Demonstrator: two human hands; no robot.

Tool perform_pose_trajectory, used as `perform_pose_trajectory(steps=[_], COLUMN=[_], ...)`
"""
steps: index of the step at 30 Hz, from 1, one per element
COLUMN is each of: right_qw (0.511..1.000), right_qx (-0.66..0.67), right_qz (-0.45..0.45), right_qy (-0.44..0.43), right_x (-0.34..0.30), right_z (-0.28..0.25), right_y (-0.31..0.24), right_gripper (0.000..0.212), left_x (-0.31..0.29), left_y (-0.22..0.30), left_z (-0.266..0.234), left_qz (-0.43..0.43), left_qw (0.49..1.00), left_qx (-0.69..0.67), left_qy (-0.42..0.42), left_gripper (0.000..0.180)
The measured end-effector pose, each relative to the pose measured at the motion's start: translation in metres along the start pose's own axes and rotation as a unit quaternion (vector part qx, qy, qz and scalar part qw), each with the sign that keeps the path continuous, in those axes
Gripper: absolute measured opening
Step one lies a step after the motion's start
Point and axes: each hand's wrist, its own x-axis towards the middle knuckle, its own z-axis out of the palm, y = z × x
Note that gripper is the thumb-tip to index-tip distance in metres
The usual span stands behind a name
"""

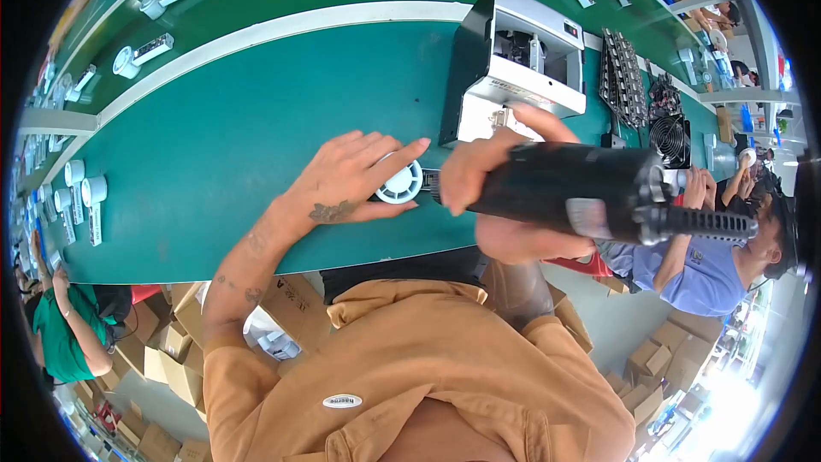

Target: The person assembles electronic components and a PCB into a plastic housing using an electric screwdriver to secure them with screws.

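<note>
My left hand (351,178) rests on the green bench with thumb and fingers curled round a white round vented part (400,183), which looks like a small fan head. A narrow dark piece extends from its right side toward my right hand (479,167). That hand is wrapped round a thick black power screwdriver (547,188), held roughly level with its front end toward the white part. Its tip is hidden by my fingers. Just beyond my right hand stands a silver and black screw feeder (534,60) with an opening in its front.
Right of the feeder lie dark strips of parts (622,77) and a black square fan (670,139). White round-headed parts with handles stand at the left (92,197) and on the far green strip (144,56). A co-worker in lilac (697,269) sits at the right; cardboard boxes (295,312) stand below.
</note>
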Motion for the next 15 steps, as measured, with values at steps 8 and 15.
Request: perform_pose_trajectory(steps=[8,15], right_qw=[0.939,0.860], right_qx=[0.159,0.116], right_qz=[-0.010,0.077], right_qy=[0.304,0.490], right_x=[-0.035,-0.080], right_z=[-0.060,-0.116], right_y=[-0.041,-0.020], right_gripper=[0.076,0.066], left_x=[0.003,-0.004], left_y=[-0.007,-0.030], left_z=[-0.019,-0.042], left_qz=[0.004,-0.133], left_qw=[0.996,0.983], left_qx=[0.037,0.018], left_qy=[0.076,0.128], left_gripper=[0.054,0.050])
